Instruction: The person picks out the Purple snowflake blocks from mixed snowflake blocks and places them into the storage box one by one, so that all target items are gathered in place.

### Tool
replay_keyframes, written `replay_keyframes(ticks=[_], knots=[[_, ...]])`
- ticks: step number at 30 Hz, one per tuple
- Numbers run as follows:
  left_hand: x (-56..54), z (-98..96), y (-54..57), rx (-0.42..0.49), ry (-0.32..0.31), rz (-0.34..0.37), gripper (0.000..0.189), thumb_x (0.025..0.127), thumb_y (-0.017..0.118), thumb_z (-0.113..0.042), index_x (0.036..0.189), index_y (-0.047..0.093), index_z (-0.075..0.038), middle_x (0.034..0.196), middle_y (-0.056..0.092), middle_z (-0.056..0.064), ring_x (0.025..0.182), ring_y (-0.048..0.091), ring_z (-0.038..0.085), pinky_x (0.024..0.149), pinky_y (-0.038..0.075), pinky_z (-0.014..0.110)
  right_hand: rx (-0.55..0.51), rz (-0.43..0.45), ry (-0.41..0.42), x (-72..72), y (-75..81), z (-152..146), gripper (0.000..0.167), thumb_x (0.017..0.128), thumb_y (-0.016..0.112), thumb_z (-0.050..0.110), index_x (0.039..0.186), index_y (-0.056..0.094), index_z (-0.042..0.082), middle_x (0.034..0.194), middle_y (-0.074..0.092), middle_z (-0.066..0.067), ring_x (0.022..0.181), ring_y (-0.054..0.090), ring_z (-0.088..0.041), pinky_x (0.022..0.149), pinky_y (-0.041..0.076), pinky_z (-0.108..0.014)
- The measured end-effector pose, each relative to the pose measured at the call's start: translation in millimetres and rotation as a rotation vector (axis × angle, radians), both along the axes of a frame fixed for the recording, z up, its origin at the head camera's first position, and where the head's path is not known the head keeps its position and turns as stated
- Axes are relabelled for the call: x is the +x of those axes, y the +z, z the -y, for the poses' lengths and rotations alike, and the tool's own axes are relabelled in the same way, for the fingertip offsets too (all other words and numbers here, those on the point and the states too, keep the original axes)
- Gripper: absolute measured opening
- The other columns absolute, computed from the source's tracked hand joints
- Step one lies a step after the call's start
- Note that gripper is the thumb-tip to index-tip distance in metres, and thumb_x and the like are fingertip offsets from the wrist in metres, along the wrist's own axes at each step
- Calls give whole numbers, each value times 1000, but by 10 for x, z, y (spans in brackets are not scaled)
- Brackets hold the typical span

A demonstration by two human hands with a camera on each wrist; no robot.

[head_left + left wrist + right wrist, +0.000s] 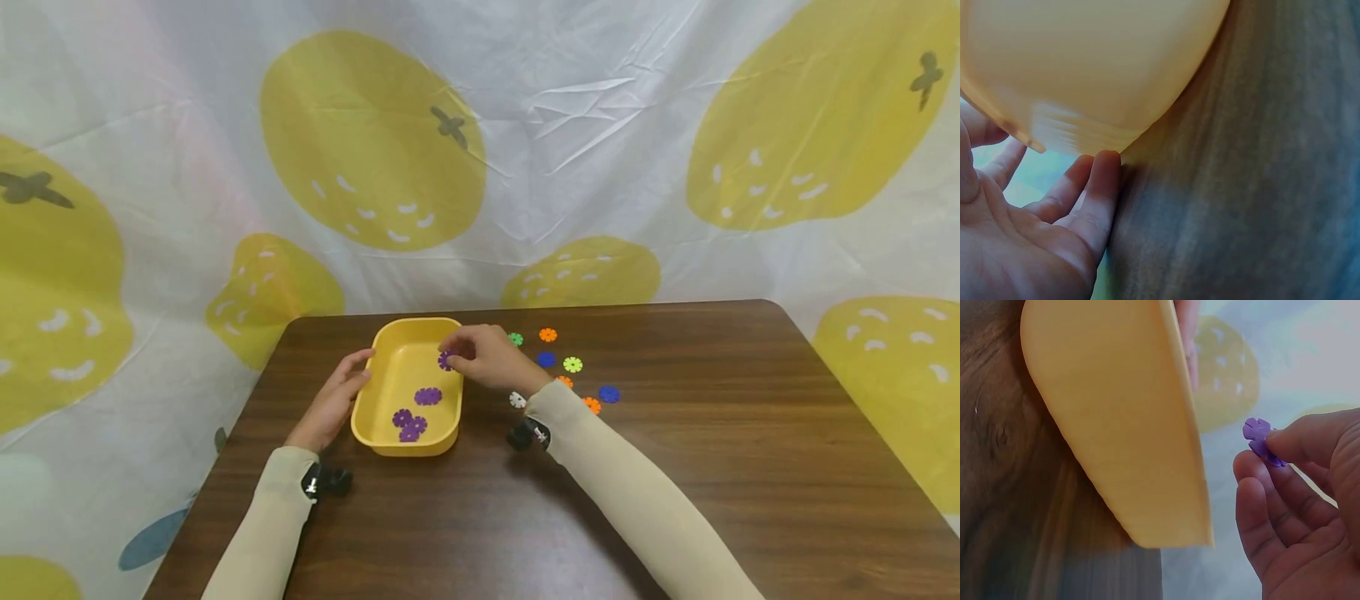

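Observation:
A yellow plastic tub (397,354) stands on the table, with several purple snowflake discs (428,397) lying inside it. Beside its left wall is my left hand (335,403), fingers fairly straight. In the left wrist view, the fingertips (1107,159) touch the tub's outer wall (1091,56). Over the tub's right rim, my right hand (491,358) pinches a purple snowflake disc (1257,431) between thumb and forefinger. The other fingers of that hand are loosely bent, and the disc is raised above the rim in the right wrist view.
Right of the tub, loose snowflake discs lie scattered on the brown table (720,467): orange (548,335), blue (610,394), yellow-green (573,364), green (515,339) and white (517,400). Behind the table hangs a fruit-patterned curtain (585,167).

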State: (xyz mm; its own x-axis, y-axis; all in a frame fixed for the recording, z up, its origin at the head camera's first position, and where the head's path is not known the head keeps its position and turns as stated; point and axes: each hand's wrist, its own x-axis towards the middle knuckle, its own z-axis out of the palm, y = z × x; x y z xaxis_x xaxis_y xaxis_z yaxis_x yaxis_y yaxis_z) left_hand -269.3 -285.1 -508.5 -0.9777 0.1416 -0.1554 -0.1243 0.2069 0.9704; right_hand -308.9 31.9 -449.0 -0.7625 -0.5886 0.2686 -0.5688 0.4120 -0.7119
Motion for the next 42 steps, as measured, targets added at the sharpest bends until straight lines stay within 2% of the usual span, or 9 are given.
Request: replay_keyframes(ticks=[12,24,32,38,42], knots=[[-13,-9,-7,0,-5,17,51,115,43,-34,164,33,-24,151,48,27,128,60,33,97,58,39,81,6,23,20,-111,262,13,98,76,16,110,77,15,94,75,4,87,67,-9,78,57,-24],[-24,-14,46,-43,25,-12,50,114,46,-26,163,38,-19,150,50,27,122,64,30,93,60,37,136,16,123,101,-64,328,5,94,78,10,99,78,12,89,77,3,81,69,-6,76,58,-21],[-21,-25,86,-83,59,-26,50,113,50,-26,162,41,-19,148,51,25,121,64,31,94,59,34,161,14,146,116,-59,347,6,93,78,10,93,77,16,85,75,6,79,66,-6,73,57,-20],[-41,-21,78,-84,60,-25,49,113,50,-24,161,42,-18,149,52,25,122,65,31,93,60,33,170,8,142,114,-80,357,5,93,80,12,94,77,16,85,75,6,79,66,-6,73,56,-20],[-50,-27,71,-76,59,-27,48,113,50,-24,160,43,-17,150,52,26,122,65,31,93,60,32,136,31,136,116,-80,341,7,93,80,12,99,76,10,87,75,5,79,67,-7,72,57,-21]])
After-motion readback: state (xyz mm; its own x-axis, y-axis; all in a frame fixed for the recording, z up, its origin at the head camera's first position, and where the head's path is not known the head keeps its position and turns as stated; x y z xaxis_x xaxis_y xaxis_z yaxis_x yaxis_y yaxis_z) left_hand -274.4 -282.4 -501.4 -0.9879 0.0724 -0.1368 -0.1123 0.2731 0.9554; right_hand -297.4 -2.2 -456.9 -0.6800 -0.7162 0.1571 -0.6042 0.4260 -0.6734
